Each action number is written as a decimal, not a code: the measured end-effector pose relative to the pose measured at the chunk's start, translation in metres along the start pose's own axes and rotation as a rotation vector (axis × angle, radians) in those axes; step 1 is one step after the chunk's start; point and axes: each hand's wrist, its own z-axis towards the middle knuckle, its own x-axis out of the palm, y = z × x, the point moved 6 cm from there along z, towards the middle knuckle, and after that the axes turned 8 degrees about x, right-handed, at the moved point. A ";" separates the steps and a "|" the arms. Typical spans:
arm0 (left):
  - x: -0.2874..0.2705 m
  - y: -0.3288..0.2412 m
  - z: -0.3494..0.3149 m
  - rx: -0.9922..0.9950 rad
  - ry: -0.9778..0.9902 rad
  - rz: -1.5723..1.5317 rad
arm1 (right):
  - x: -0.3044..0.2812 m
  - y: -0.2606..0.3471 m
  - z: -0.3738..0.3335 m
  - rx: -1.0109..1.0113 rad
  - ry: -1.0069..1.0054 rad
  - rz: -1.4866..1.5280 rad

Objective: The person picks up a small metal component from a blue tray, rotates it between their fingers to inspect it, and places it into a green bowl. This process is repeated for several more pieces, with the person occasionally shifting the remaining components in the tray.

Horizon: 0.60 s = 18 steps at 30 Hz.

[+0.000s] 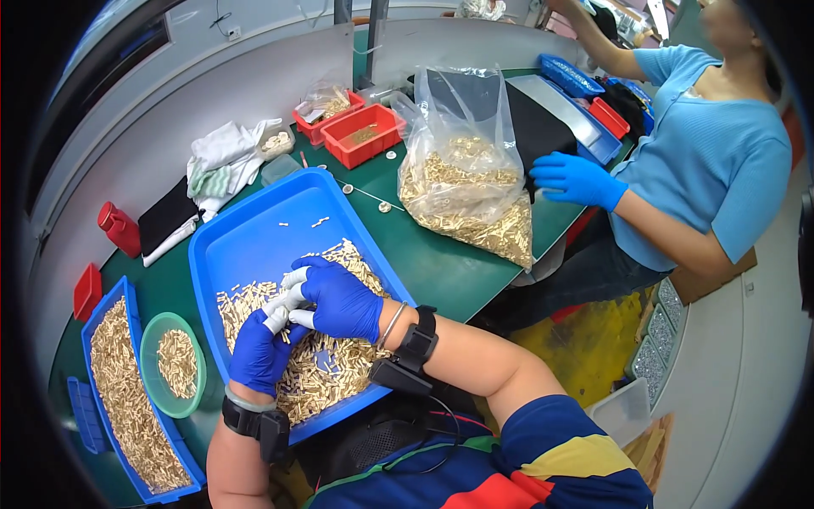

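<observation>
Both my hands are over a large blue tray (246, 222) that holds a loose heap of small brass-coloured metal pieces (335, 377). I wear blue gloves with white covers on some fingertips. My left hand (261, 349) is closed, thumb and fingers pinched together just above the heap. Against its fingertips press those of my right hand (339, 297), also closed and coming in from the right. Whatever sits between the fingertips is too small and too hidden to name. A few single pieces lie apart on the tray's bare far part.
To the left stand a green bowl (151, 365) and a long blue tray (193, 477), both holding similar pieces. Beyond are a red bottle (119, 229), white cloths (225, 153) and red bins (365, 136). A clear bag (462, 174) of pieces separates me from a co-worker's blue-gloved hand (579, 179).
</observation>
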 end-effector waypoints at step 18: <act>-0.014 0.001 0.008 0.027 -0.015 -0.310 | 0.010 -0.008 0.001 0.085 0.044 -0.030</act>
